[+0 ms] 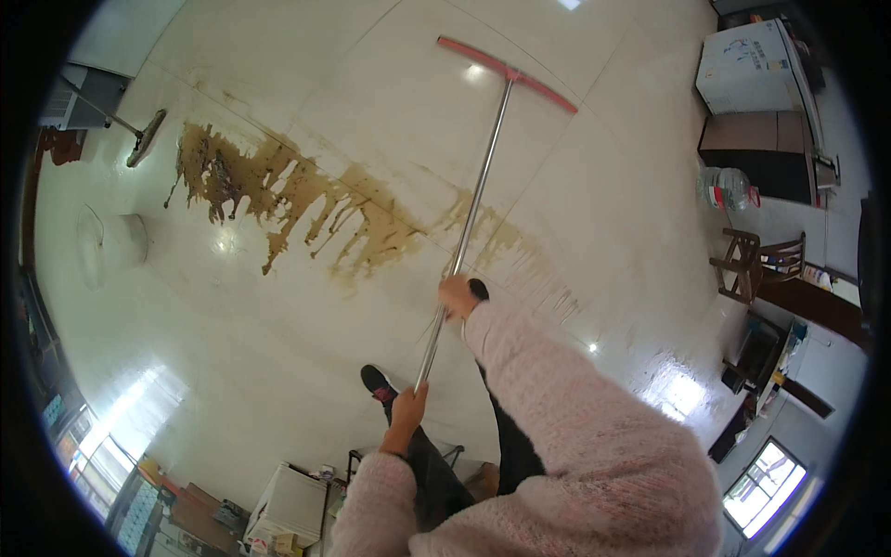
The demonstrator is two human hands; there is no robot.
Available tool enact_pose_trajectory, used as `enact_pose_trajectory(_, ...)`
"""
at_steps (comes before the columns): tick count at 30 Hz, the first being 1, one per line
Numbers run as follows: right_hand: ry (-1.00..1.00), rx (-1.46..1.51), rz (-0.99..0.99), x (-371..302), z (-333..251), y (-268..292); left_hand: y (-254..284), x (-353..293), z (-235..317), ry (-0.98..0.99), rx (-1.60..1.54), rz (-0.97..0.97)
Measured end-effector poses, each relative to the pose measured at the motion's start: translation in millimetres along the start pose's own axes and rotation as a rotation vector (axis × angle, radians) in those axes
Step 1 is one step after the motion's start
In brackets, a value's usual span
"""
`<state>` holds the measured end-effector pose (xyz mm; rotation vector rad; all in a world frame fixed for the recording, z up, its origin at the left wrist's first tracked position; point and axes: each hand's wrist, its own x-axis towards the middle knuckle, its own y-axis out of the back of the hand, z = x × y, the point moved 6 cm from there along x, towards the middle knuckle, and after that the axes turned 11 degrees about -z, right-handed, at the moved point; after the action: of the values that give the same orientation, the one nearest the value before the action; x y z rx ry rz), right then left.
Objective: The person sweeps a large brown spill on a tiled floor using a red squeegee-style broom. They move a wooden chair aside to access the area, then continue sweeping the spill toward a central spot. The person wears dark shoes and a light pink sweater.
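A floor squeegee with a long metal pole (483, 172) and a wide red blade (509, 72) stretches away from me over the pale tiled floor. My right hand (457, 297) is closed around the middle of the pole. Lower down, near the pole's end, my left hand (408, 406) grips it too. Brown muddy liquid (297, 200) lies in streaks across the floor, left of the pole, with a dark clump at its far left. A thinner brown smear (520, 251) runs on to the right of the pole. The blade is beyond the puddle.
Another squeegee (146, 139) stands at the left, close to a translucent white bucket (125, 239). Along the right are a white chest-like box (750, 67), a large clear plastic bottle (729, 189) and a wooden chair (738, 265). A white cabinet (288, 506) is behind me at lower left.
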<state>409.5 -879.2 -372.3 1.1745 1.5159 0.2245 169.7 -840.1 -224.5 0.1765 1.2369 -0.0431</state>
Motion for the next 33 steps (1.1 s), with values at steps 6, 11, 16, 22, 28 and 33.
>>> enact_pose_trajectory(6,0.080,0.424,-0.191,-73.6,-268.5,-100.9,4.5,-164.8,-231.9,0.224,0.147,-0.123)
enact_pose_trajectory(11,-0.195,1.135,-0.371,-124.5,-379.7,-88.8,24.8,-285.9,-291.5,0.359,0.284,0.002)
enact_pose_trajectory(16,-0.771,2.143,-0.295,-151.5,-365.1,-54.9,47.2,-296.6,-242.4,0.206,0.327,0.122)
enact_pose_trajectory(22,-0.739,2.114,-0.017,-133.9,-241.1,-74.7,40.9,-223.3,-122.2,0.070,0.486,0.120)
enact_pose_trajectory(28,-0.837,1.898,0.528,-140.7,58.0,-71.2,-33.5,-53.2,84.3,-0.207,0.547,0.017)
enact_pose_trajectory(33,-0.953,1.880,0.666,-199.5,282.0,-25.9,-128.4,29.1,260.3,-0.432,0.538,-0.082)
